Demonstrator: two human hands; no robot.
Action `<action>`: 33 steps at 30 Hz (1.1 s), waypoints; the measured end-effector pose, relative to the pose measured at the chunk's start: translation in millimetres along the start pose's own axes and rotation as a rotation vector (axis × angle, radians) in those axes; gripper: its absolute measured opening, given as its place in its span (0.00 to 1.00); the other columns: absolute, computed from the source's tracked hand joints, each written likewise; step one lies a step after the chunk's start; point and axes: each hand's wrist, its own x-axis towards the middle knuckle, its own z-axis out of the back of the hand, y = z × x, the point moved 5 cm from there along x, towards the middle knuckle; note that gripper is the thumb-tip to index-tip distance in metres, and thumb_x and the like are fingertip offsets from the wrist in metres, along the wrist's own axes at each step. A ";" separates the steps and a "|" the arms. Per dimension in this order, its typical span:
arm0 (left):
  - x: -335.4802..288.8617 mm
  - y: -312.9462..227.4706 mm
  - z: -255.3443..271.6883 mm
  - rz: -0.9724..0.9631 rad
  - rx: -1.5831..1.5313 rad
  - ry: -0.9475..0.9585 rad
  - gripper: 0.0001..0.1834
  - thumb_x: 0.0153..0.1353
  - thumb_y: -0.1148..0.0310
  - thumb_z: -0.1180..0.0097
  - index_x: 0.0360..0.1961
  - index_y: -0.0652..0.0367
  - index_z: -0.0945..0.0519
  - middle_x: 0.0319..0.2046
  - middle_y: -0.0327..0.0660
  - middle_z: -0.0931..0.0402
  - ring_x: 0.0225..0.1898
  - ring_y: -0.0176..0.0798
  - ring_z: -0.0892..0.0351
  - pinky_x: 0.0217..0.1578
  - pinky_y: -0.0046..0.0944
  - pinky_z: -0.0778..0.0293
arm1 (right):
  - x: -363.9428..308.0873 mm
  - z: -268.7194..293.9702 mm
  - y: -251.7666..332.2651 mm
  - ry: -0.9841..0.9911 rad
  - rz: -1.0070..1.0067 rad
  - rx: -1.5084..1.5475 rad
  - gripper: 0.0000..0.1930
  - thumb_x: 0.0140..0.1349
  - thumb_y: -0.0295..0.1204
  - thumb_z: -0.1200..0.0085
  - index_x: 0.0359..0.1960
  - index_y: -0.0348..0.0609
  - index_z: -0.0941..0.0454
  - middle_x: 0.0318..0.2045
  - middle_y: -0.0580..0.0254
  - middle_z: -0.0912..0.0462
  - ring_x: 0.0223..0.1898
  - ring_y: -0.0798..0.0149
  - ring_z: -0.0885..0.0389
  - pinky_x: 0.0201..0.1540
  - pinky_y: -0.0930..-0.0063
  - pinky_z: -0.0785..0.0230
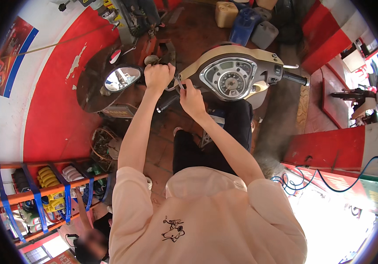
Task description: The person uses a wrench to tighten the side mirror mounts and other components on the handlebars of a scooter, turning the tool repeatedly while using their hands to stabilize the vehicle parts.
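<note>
A beige scooter stands in front of me, its round-dialled instrument panel (231, 79) facing up. My left hand (159, 77) is closed around the stem of a rear-view mirror (122, 79), whose glass points toward me at the left. Beside it, my right hand (192, 100) is closed on a slim metal wrench (180, 82), with its end at the mirror's mount near the left handlebar grip (168, 104). The jaw of the wrench and the base of the stem are partly hidden by my fingers. The right handlebar grip (295, 79) is untouched.
Plastic jerrycans (245, 25) stand at the far side. Red-and-white walls flank the scooter. At lower left, a rack (44, 189) holds several bottles, with another person (93, 244) near it. A wire basket (104, 143) sits on the floor; a coiled blue hose (290, 179) hangs right.
</note>
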 end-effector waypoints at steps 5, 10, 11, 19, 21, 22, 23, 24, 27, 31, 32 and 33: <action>-22.0 -5.6 6.1 0.033 0.038 -0.079 0.23 0.59 0.62 0.51 0.07 0.58 0.22 0.10 0.47 0.25 0.12 0.47 0.26 0.26 0.43 0.29 | -18.2 10.6 5.1 0.069 -0.072 -0.155 0.14 0.62 0.28 0.51 0.51 0.54 0.27 0.27 0.42 0.18 0.31 0.37 0.19 0.33 0.46 0.25; -62.3 -13.1 12.0 0.153 0.082 -0.027 0.23 0.58 0.63 0.50 0.07 0.58 0.24 0.10 0.45 0.25 0.13 0.47 0.25 0.23 0.44 0.31 | -42.4 11.5 0.7 0.096 -0.077 -0.169 0.17 0.62 0.28 0.51 0.52 0.59 0.22 0.26 0.43 0.18 0.30 0.40 0.18 0.34 0.48 0.24; -73.8 -17.6 15.3 0.172 0.064 -0.045 0.22 0.58 0.64 0.50 0.07 0.58 0.24 0.11 0.45 0.25 0.13 0.47 0.25 0.22 0.44 0.31 | -51.4 12.7 -1.5 0.109 -0.090 -0.167 0.17 0.61 0.28 0.51 0.51 0.59 0.21 0.25 0.43 0.18 0.29 0.41 0.18 0.34 0.48 0.24; -96.5 -31.0 22.9 0.196 0.021 -0.065 0.18 0.59 0.66 0.48 0.12 0.57 0.23 0.14 0.42 0.24 0.15 0.48 0.24 0.22 0.45 0.32 | -73.7 36.4 -1.8 0.172 -0.009 -0.316 0.19 0.58 0.27 0.49 0.50 0.61 0.20 0.21 0.49 0.19 0.25 0.46 0.17 0.29 0.53 0.22; -95.3 -31.2 22.8 0.183 0.007 -0.061 0.18 0.59 0.66 0.48 0.12 0.58 0.23 0.14 0.43 0.24 0.15 0.49 0.25 0.21 0.45 0.33 | -69.4 34.7 -1.1 0.183 -0.013 -0.305 0.19 0.58 0.26 0.49 0.51 0.60 0.21 0.21 0.48 0.19 0.25 0.45 0.17 0.29 0.53 0.22; -96.3 -31.2 23.7 0.175 0.006 -0.055 0.18 0.59 0.66 0.48 0.12 0.58 0.23 0.14 0.43 0.24 0.15 0.49 0.25 0.21 0.45 0.33 | -68.1 33.1 -0.8 0.195 -0.010 -0.298 0.20 0.58 0.26 0.49 0.52 0.59 0.21 0.22 0.47 0.18 0.25 0.45 0.17 0.30 0.52 0.22; -97.5 -31.0 24.1 0.190 0.007 -0.054 0.19 0.59 0.66 0.48 0.12 0.58 0.23 0.14 0.43 0.24 0.15 0.49 0.25 0.21 0.45 0.34 | -67.2 30.9 -3.3 0.190 -0.019 -0.299 0.20 0.58 0.26 0.49 0.52 0.59 0.21 0.22 0.47 0.18 0.25 0.45 0.17 0.30 0.52 0.22; -97.9 -30.4 24.3 0.205 0.008 -0.053 0.19 0.60 0.66 0.48 0.12 0.58 0.24 0.14 0.43 0.24 0.15 0.49 0.25 0.21 0.45 0.34 | -67.0 26.2 -5.4 0.197 -0.015 -0.272 0.20 0.58 0.26 0.49 0.53 0.58 0.22 0.23 0.46 0.18 0.25 0.44 0.17 0.30 0.52 0.22; -96.3 -29.9 28.1 0.192 -0.004 -0.087 0.19 0.60 0.65 0.49 0.12 0.57 0.24 0.13 0.42 0.25 0.14 0.49 0.26 0.21 0.45 0.34 | -63.6 17.9 -7.0 0.193 -0.005 -0.220 0.20 0.57 0.25 0.49 0.53 0.56 0.22 0.25 0.44 0.18 0.26 0.42 0.18 0.32 0.51 0.22; -96.9 -35.7 29.4 0.241 -0.032 0.094 0.13 0.60 0.67 0.48 0.20 0.58 0.22 0.21 0.43 0.22 0.23 0.48 0.22 0.27 0.44 0.31 | -59.8 17.9 -4.7 0.200 -0.029 -0.219 0.20 0.57 0.25 0.49 0.53 0.52 0.22 0.25 0.43 0.18 0.28 0.42 0.17 0.34 0.52 0.22; -96.2 -39.7 36.6 0.211 -0.158 -0.021 0.07 0.58 0.70 0.47 0.24 0.58 0.23 0.28 0.44 0.23 0.30 0.48 0.22 0.32 0.45 0.31 | -58.2 19.0 -5.2 0.202 -0.031 -0.219 0.20 0.57 0.25 0.49 0.53 0.52 0.22 0.25 0.43 0.18 0.28 0.42 0.17 0.34 0.52 0.22; -97.5 -44.4 43.1 0.179 -0.286 -0.136 0.01 0.56 0.74 0.46 0.29 0.59 0.24 0.34 0.44 0.23 0.36 0.47 0.23 0.38 0.45 0.30 | -56.6 19.6 -6.3 0.219 -0.025 -0.262 0.20 0.56 0.25 0.49 0.53 0.51 0.22 0.25 0.44 0.18 0.28 0.42 0.17 0.34 0.53 0.21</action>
